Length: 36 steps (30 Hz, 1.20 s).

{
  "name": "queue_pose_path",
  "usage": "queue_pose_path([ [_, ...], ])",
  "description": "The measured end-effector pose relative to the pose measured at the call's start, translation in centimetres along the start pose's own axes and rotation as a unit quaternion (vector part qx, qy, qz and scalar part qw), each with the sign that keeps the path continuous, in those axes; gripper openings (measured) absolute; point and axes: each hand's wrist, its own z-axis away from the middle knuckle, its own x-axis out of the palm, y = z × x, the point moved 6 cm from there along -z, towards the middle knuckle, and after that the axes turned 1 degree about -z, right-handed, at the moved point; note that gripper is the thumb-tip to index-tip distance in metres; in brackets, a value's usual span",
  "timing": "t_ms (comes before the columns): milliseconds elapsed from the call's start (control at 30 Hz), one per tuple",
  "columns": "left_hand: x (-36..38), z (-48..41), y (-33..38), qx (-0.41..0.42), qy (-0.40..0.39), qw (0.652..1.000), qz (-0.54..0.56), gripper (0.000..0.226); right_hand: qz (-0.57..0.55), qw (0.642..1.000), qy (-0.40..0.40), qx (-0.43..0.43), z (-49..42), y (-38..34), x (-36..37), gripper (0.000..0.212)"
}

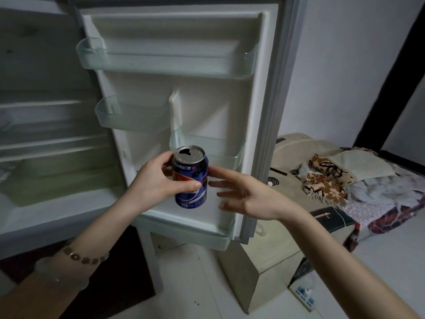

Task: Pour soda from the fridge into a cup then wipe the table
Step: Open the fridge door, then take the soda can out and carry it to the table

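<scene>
A beige box-shaped object with black printed markings (248,279) stands on the pale tiled floor (188,284). On its top lies a brown-and-cream floral cloth (322,183), with a crumpled pale grey fabric (379,187) beside it and a dark red patterned fabric (391,217) hanging over the edge. A white power strip with blue sockets (303,294) lies on the floor just beside the box. A black slanted beam (391,72) crosses the white wall (345,65).

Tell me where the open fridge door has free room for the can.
The top door shelf is bare along its width; small left shelf and small right shelf below it, bare too. Crowded low on the door, where the left hand holds the soda can and the right hand spreads beside it.
</scene>
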Motion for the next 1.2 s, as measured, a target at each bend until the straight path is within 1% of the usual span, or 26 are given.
queue_pose_path([
  [100, 2.1, 0.6, 0.7, -0.012, 0.036, 0.999, -0.001, 0.075, 0.002, 0.999, -0.025, -0.020, 1.0, 1.6, -1.6, 0.079],
  [333, 9.0, 3.5, 3.1, -0.054, 0.105, 0.993, 0.018, 0.078, -0.022, 0.995, -0.080, -0.063, 5.2, 5.3, -4.9, 0.077],
  [500, 13.8, 6.2, 4.8, -0.088, 0.153, 0.982, 0.064, 0.068, -0.027, 0.994, -0.068, -0.083, 8.3, 7.9, -6.0, 0.073],
  [633, 16.7, 8.3, 6.0, -0.102, 0.187, 0.973, 0.086, 0.063, -0.037, 0.991, -0.077, -0.105, 10.6, 8.7, -6.5, 0.069],
  [867, 18.1, 10.4, 6.9, -0.118, 0.221, 0.963, 0.097, 0.071, -0.076, 0.988, -0.082, -0.105, 12.2, 9.7, -6.5, 0.065],
  [1100, 18.3, 10.7, 7.3, -0.126, 0.226, 0.960, 0.105, 0.069, -0.100, 0.986, -0.081, -0.105, 12.5, 9.6, -6.5, 0.063],
  [1200, 18.4, 10.5, 7.4, -0.127, 0.224, 0.960, 0.110, 0.069, -0.091, 0.989, -0.053, -0.106, 12.1, 10.0, -7.3, 0.064],
])
